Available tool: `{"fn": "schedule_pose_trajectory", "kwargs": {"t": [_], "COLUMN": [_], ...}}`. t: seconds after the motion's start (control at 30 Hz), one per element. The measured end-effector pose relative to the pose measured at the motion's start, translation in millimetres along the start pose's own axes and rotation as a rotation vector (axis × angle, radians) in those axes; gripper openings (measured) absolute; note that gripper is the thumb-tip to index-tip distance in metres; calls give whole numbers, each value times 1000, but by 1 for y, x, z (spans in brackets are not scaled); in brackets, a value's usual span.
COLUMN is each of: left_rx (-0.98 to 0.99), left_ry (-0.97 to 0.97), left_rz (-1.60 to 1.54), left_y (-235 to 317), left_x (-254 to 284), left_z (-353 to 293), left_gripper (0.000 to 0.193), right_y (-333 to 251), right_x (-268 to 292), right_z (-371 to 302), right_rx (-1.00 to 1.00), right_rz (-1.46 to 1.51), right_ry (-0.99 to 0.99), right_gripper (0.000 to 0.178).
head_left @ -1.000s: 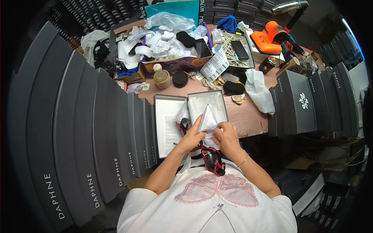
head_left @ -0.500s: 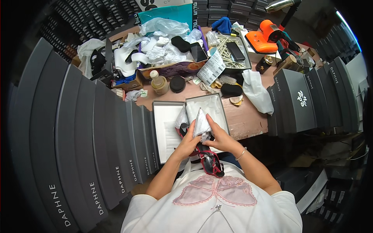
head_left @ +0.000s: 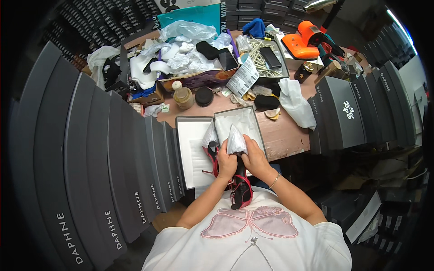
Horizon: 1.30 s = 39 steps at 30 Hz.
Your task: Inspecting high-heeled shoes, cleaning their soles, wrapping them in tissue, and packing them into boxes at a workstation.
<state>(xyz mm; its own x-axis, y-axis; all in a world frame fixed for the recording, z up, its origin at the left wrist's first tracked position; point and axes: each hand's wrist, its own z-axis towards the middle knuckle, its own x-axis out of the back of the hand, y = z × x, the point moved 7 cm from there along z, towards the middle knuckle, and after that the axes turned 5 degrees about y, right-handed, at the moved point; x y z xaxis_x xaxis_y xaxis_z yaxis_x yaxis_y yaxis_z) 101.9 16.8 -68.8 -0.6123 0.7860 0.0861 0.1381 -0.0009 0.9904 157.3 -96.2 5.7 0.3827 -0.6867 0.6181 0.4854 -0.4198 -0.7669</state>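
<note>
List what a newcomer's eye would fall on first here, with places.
Probably the bright orange device toward the far right of the table. The row of dark grey boxes filling the left side would likely compete with it. At centre, the left hand and right hand hold a red-and-black sandal, its far end in white wrapping.

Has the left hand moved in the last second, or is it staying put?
Yes: the left hand has shifted a little to the right, judged against the black tin on the table.
</note>
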Motion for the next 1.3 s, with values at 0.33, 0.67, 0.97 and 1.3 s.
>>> {"fn": "schedule_pose_trajectory", "kwargs": {"t": [0.33, 0.67, 0.97, 1.3], "left_rx": [397, 56, -260, -537], "left_ry": [220, -114, -139, -276], "left_rz": [-731, -221, 898, 981], "left_y": [-40, 51, 22, 64], "left_x": [9, -54, -45, -79], "left_z": [-5, 48, 112, 60], "left_gripper": [37, 65, 47, 17], "right_y": [-23, 25, 205, 208], "right_x": [34, 107, 156, 158], "right_z": [-25, -36, -79, -28], "right_rx": [-33, -97, -369, -258], "right_rz": [263, 423, 156, 42], "right_ry": [-399, -93, 71, -191], "right_gripper": [75, 50, 40, 67]}}
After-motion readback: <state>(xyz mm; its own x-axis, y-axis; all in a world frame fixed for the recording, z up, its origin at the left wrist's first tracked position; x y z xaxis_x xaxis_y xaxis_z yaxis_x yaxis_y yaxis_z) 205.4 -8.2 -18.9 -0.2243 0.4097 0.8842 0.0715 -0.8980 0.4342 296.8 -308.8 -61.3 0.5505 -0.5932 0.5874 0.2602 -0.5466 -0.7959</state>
